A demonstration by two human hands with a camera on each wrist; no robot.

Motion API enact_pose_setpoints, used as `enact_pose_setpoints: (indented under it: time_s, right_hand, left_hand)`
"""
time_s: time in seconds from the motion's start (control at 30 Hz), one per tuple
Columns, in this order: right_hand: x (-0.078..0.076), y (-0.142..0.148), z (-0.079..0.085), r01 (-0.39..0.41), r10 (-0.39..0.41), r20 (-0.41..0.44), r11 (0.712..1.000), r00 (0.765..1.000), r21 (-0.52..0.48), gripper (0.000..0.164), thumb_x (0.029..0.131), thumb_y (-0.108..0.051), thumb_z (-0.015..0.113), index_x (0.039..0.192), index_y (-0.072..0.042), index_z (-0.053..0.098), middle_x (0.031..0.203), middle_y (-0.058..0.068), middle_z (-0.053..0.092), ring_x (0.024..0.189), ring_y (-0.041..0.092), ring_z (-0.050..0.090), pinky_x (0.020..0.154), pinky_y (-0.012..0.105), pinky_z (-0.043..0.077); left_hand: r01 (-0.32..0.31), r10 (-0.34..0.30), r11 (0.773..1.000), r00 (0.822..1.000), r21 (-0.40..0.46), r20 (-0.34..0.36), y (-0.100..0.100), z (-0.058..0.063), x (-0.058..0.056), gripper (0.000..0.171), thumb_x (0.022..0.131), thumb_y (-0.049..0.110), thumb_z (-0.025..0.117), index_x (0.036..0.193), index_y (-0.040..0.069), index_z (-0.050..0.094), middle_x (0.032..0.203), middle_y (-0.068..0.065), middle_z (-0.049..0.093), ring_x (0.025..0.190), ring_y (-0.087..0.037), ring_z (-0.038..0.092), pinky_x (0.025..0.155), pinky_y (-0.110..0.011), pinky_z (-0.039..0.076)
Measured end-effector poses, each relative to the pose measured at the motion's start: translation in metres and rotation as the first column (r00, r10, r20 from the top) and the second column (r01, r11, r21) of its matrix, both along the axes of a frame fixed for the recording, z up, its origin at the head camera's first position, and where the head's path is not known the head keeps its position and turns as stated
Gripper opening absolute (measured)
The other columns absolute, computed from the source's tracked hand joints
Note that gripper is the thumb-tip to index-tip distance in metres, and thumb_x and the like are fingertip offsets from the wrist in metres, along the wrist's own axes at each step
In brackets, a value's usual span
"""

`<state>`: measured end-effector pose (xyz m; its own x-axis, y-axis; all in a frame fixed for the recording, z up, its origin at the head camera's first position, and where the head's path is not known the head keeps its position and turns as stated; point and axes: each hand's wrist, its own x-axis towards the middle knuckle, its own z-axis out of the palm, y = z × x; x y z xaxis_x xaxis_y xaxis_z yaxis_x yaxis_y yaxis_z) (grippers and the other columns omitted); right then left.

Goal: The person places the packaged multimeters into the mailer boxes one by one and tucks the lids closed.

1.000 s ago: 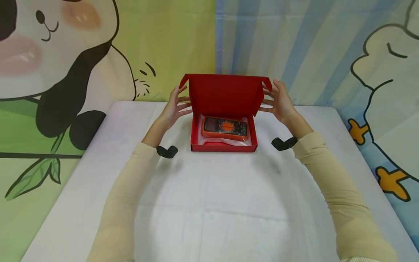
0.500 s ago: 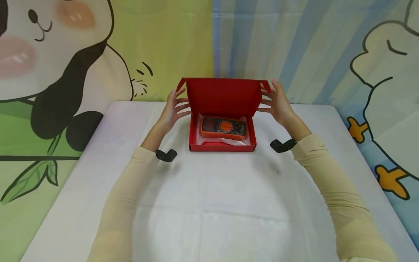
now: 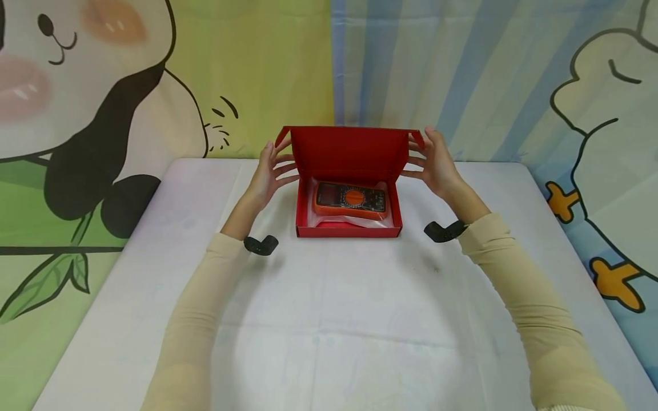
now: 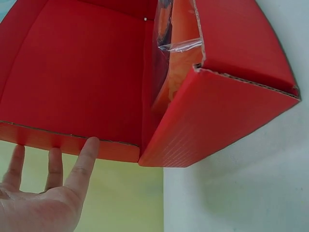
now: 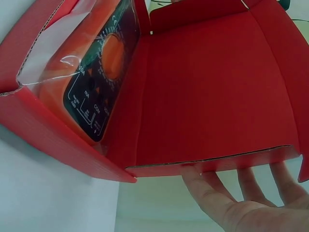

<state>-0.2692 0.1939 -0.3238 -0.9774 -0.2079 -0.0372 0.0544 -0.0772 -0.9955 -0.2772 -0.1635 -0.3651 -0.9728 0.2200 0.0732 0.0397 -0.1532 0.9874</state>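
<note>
Red corrugated lid (image 3: 352, 151) stands a little lower in the head view than a second ago, apparently tipped forward; left hand (image 3: 262, 185) and right hand (image 3: 441, 171) have come down slightly with it. Box base (image 3: 349, 232) sits almost where it was, flat on the tabletop (image 3: 319, 302).

Fingers: spread and fairly straight on both sides, pinching nothing that shows. Left fingertips touch the left side flap (image 4: 72, 145) from outside; right ones rest likewise against the right side flap (image 5: 217, 164).

Digital multimeter (image 3: 352, 202) lies in the base, face up, orange casing with an orange rotary dial (image 5: 112, 55), inside clear plastic wrap (image 4: 181, 46).

Handling (judged): lid light, stiff across its panel, soft at the hinge fold; flaps probably crease if squeezed. Best steered by both side flaps evenly, lest it skew. Multimeter likely the heavier item, rigid, its display the fragile part; wrap probably slippery. Take it by the long casing edges, clear of the dial.

Surface: white cloth, faint creases, a small dark mark near the right forearm. Room: cartoon backdrop (image 3: 283, 74) behind, panda on the left, blue stripes towards the right.
</note>
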Motion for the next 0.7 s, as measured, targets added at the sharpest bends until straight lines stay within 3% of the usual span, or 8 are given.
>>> enact_pose_setpoints:
  time_s: [0.53, 0.7]
  right_hand:
    - [0.007, 0.005, -0.006, -0.033, 0.033, 0.032, 0.999, 0.999, 0.000, 0.063, 0.096, -0.056, 0.041, 0.143, -0.013, 0.042, 0.146, 0.007, 0.042, 0.126, 0.025, 0.044, 0.110, 0.059, 0.034]
    - [0.011, 0.008, -0.006, -0.070, 0.070, 0.037, 0.998, 0.997, 0.003, 0.056, 0.097, -0.055, 0.042, 0.134, -0.015, 0.051, 0.139, 0.005, 0.047, 0.124, 0.024, 0.045, 0.104, 0.052, 0.044]
  left_hand:
    - [-0.007, 0.006, 0.999, 0.999, 0.036, 0.036, -0.002, -0.007, 0.005, 0.063, 0.101, 0.055, 0.027, 0.144, 0.011, 0.042, 0.124, -0.007, 0.051, 0.125, -0.034, 0.046, 0.109, -0.059, 0.034]
    - [-0.010, 0.010, 1.000, 0.999, 0.003, 0.046, -0.004, -0.009, 0.008, 0.065, 0.100, 0.057, 0.029, 0.141, 0.009, 0.044, 0.127, -0.007, 0.051, 0.123, -0.029, 0.049, 0.109, -0.053, 0.038]
